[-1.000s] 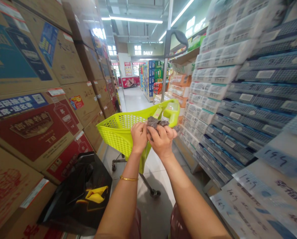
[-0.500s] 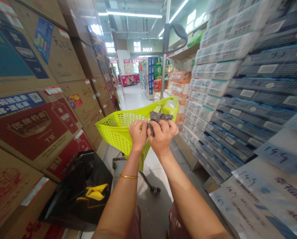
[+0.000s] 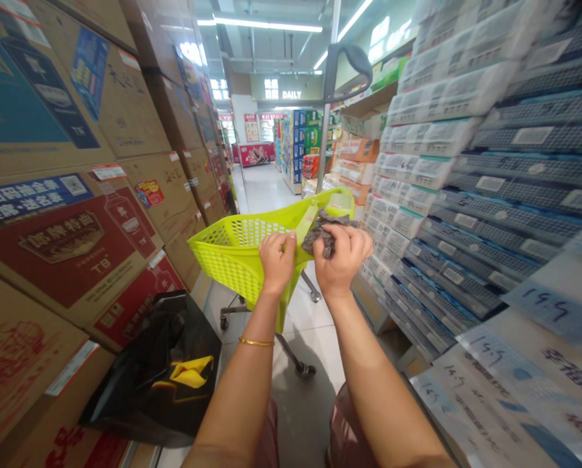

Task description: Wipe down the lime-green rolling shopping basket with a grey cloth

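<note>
A lime-green shopping cart (image 3: 232,260) stands in front of me, its basket full of holes. My left hand (image 3: 277,260) is closed over the near rim, thumb on top. In my right hand (image 3: 342,257) is a crumpled grey cloth (image 3: 319,239), bunched under the fingers beside the cart's handle end. Just beyond the cloth is the handle's raised end with a pale clear cover (image 3: 340,201). A light-green flat strip (image 3: 306,222) rises between my two hands. The palm side of both hands is hidden.
Cardboard cartons (image 3: 71,240) are stacked along the left, with a black bag (image 3: 159,377) on the floor by them. Packaged paper goods (image 3: 447,214) pile up at the right. A grey pole (image 3: 326,136) with a dark handle (image 3: 348,71) rises behind the cart. The aisle floor (image 3: 262,179) runs ahead.
My right hand has moved right with the grey cloth, away from my left hand, uncovering more of the green strip. My left hand stays on the rim.
</note>
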{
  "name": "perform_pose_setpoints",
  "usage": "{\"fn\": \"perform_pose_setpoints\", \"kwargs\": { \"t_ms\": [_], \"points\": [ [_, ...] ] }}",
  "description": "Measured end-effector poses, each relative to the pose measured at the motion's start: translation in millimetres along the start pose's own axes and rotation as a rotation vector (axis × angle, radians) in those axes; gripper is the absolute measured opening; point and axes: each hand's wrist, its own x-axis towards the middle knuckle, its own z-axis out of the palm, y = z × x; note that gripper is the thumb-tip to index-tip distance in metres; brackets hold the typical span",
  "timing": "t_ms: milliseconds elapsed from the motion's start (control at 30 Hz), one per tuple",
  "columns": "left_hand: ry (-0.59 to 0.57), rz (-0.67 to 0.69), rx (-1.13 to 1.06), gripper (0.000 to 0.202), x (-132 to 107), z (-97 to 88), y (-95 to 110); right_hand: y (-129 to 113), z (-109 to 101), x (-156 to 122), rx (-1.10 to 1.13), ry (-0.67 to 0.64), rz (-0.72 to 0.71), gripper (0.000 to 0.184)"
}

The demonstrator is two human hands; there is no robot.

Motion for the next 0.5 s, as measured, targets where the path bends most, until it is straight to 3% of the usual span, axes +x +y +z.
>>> {"fn": "perform_pose_setpoints", "kwargs": {
  "t_ms": [100, 233, 400, 500],
  "points": [
    [0.0, -0.002, 0.019, 0.042, -1.5, 1.6, -1.1, -8.4, 1.7, -7.3, 0.001, -0.056, 0.059, 0.023],
    [-0.012, 0.015, 0.051, 0.042, -3.4, 4.2, -6.4, -23.5, 8.8, -27.2, -0.014, -0.179, -0.043, 0.019],
    [-0.053, 0.041, 0.042, 0.043, -3.0, 3.6, -8.2, -20.6, 14.1, -32.6, -0.079, -0.088, -0.19, 0.016],
    [-0.062, 0.047, 0.023, 0.045, -2.0, 2.1, -5.2, -8.8, 12.2, -22.9, -0.097, -0.061, -0.191, 0.018]
  ]
}}
